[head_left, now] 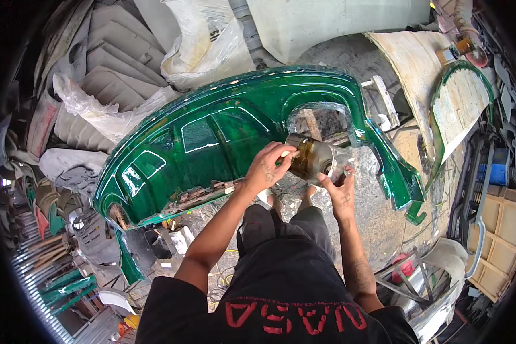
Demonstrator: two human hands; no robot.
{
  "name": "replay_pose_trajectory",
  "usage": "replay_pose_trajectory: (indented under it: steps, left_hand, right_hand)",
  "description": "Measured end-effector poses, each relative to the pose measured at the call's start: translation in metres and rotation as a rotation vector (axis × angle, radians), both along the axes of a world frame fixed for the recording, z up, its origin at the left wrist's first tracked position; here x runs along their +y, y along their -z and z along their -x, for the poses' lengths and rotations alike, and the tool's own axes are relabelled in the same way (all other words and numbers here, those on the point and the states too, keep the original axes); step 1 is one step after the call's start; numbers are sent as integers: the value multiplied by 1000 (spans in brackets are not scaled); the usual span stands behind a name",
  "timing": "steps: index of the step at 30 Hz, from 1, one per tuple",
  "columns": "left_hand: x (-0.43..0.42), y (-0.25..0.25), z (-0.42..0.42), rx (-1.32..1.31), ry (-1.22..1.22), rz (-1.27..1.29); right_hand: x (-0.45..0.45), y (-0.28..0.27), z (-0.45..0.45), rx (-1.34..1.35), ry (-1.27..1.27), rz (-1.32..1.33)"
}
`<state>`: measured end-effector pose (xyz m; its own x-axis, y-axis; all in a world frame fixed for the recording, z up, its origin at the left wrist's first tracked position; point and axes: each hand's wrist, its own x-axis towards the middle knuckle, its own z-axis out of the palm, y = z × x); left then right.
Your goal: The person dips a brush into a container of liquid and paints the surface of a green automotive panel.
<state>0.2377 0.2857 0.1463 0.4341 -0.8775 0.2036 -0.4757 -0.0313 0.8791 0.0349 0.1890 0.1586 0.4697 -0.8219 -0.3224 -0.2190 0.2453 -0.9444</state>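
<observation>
In front of my body is a clear plastic container (314,159), tipped on its side, with amber-brown liquid towards its left end. My right hand (341,194) grips its right side, thumb and fingers closed around the wall. At its left end is my left hand (268,166), the fingers pinched around a small pale stick-like thing (288,154) whose far end I cannot make out. Just beyond both hands lies a large glossy green moulded panel (212,137), wet-looking, with raised window shapes and an arched cutout near its right end.
Crumpled plastic sheeting (203,43) and grey moulded pieces (117,43) are piled behind the panel. A pale board (410,74) leans at the back right, near a jar of amber liquid (463,47). A metal frame (410,281) stands at lower right, and cables lie on the littered floor (212,221).
</observation>
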Motion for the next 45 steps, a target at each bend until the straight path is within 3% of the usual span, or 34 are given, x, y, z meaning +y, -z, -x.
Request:
replay_pose_trajectory:
  steps: [3, 5, 6, 9, 11, 15, 17, 20, 23, 25, 27, 32, 35, 37, 40, 41, 45]
  left_hand:
    - [11, 12, -15, 138, -67, -83]
    - [25, 16, -26, 344, -172, -50]
    - [35, 17, -35, 403, -212, -86]
    - [64, 22, -69, 513, -350, -135]
    - [78, 37, -93, 481, -419, -134]
    - [83, 80, -132, 297, -534, -92]
    - [86, 78, -148, 210, -594, -6]
    - [82, 49, -142, -241, -592, 96]
    - [83, 58, -110, -693, -394, -63]
    - [85, 83, -81, -648, -251, -225]
    - [86, 89, -60, -488, -183, -215]
    - [87, 49, -106, -185, -137, -183]
    - [89, 59, -165, -293, -278, 99]
    - [90, 29, -162, -394, -440, -65]
    - [97, 53, -138, -591, -313, 21]
    - [102, 62, -124, -638, -245, -139]
    - [115, 70, -84, -543, -127, -179]
  right_hand:
    - [1, -12, -19, 24, -35, 64]
    - [4, -23, -33, -62, -22, -86]
    - [3, 1, -33, -12, -62, 35]
    - [13, -10, -52, -4, -116, 27]
    - [13, 19, -52, 25, -139, 112]
    - [19, 15, -53, -173, -11, -226]
    - [16, 23, -41, -140, -6, -269]
    - [14, 16, -20, -125, 15, -282]
    - [15, 5, 1, -189, 44, -261]
    - [15, 4, 20, -207, 51, -249]
    - [14, 0, 36, -196, 84, -231]
    - [13, -7, 66, -225, 135, -267]
    - [15, -11, 71, -205, 127, -219]
    - [14, -11, 76, -223, 131, -211]
    - [17, -19, 79, -269, 151, -225]
    - [19, -20, 80, -265, 159, -221]
    - [21, -17, 86, -264, 159, -244]
